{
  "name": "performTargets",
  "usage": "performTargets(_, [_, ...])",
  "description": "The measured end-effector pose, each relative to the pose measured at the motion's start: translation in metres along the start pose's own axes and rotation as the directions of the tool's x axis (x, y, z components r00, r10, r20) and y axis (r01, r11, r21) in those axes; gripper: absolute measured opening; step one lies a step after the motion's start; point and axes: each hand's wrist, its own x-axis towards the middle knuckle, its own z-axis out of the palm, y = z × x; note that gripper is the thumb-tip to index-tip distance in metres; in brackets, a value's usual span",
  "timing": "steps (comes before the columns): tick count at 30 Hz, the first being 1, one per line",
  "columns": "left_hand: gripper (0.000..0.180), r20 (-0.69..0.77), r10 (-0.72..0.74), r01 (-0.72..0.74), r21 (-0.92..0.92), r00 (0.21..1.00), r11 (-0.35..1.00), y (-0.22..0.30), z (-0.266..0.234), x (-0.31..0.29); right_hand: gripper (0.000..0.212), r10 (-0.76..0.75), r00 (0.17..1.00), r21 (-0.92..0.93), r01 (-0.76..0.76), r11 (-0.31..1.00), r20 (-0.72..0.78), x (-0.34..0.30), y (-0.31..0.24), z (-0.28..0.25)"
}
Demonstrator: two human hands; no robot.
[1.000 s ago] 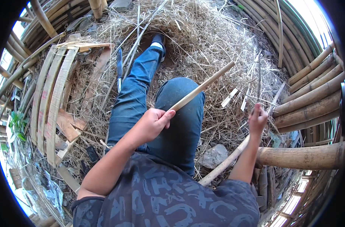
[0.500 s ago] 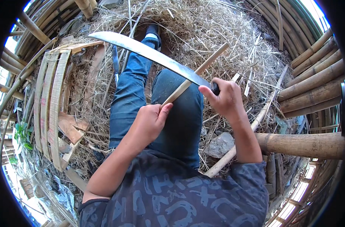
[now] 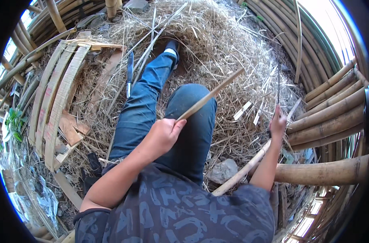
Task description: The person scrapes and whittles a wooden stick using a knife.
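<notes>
My left hand (image 3: 166,133) is closed round the near end of a flat bamboo strip (image 3: 209,96). The strip slants up to the right, passing over my bent knee. Off to the right, away from the strip, my right hand (image 3: 278,123) is closed on a machete (image 3: 279,83). Its blade shows edge-on as a thin dark line pointing away from me, and its handle is mostly hidden in my fingers. Beside my outstretched leg a knife (image 3: 130,75) lies on the straw.
Bamboo shavings (image 3: 217,40) cover the ground. A slatted wooden crate (image 3: 57,101) stands at the left. A grey stone (image 3: 223,170), a thin pole (image 3: 237,176) and a thick bamboo pole (image 3: 322,173) lie at the right. Stacked bamboo (image 3: 330,117) lines the right side.
The machete has left the strip and swung right with my right hand, turning from broadside to edge-on. My left hand keeps hold of the strip. The whole view has shifted slightly.
</notes>
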Motion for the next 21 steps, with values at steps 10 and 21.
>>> performTargets(10, [0.049, 0.458, -0.312, 0.482, -0.323, 0.833, 0.814, -0.001, -0.022, 0.013, 0.065, -0.146, 0.950, 0.833, -0.161, 0.529, 0.276, -0.147, -0.131, 0.077])
performTargets(21, [0.042, 0.187, -0.080, 0.083, -0.011, 0.979, 0.996, -0.010, -0.007, -0.003, 0.049, -0.532, 0.810, 0.504, 0.362, 0.784, 0.248, -0.170, -0.196, 0.047])
